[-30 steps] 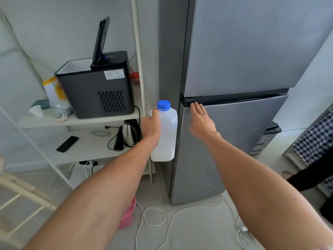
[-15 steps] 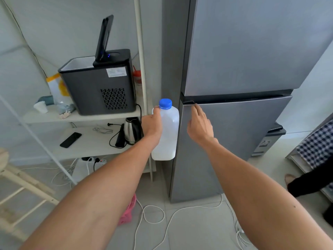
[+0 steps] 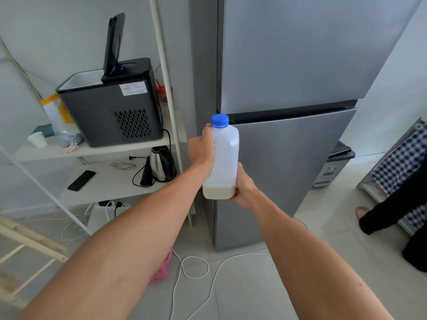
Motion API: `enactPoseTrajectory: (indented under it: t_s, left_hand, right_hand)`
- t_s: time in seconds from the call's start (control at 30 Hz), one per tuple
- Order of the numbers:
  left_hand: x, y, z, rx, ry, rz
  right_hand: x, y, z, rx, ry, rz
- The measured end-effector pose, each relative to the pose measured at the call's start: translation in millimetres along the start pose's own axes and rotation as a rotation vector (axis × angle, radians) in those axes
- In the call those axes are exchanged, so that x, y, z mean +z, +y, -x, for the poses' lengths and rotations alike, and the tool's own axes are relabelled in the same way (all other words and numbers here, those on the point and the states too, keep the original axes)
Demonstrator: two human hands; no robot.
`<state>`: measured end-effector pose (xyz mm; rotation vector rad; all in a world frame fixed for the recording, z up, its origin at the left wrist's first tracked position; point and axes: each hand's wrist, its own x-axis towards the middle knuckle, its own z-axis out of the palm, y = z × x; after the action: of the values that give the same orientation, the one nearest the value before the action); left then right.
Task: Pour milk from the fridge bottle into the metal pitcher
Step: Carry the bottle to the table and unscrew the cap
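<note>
I've got the milk bottle upright in front of the closed fridge, my left hand wrapped round its side, my right hand cupping its base. Only a little milk sits at the bottom. The blue cap is on, so forget it and nothing pours. No metal pitcher anywhere in view; my fingers behind the bottle are hidden.

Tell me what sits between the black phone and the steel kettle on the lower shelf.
In the head view, between the phone and the kettle lie a loose tangle of thin cable and the kettle's black cord with its plug; otherwise bare shelf.
</note>
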<state>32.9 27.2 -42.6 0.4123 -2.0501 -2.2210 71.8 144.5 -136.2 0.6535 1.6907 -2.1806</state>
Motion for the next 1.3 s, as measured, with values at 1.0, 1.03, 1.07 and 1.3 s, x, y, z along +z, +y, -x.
enactPoseTrajectory:
  t_s: [1.0, 1.03, 1.07, 1.3]
  left_hand:
    - [186.2, -31.9, 159.2, 0.018, -0.990, -0.134]
    - [187.9, -33.8, 172.3, 0.017, -1.039, -0.139]
    - [187.9, -35.0, 186.6, 0.017, -1.086, -0.144]
    - [177.7, -52.9, 301.1, -0.020, -1.401, -0.122]
  right_hand:
    - [-174.4, 64.0, 147.7, -0.218, 0.920, -0.536]
    - [-176.6, 72.2, 159.6, -0.223, 0.966, -0.555]
    - [-179.1, 81.1, 171.6, -0.228, 1.007, -0.571]
    - [-185.1, 150.6, 272.6, -0.290, 1.276, -0.724]
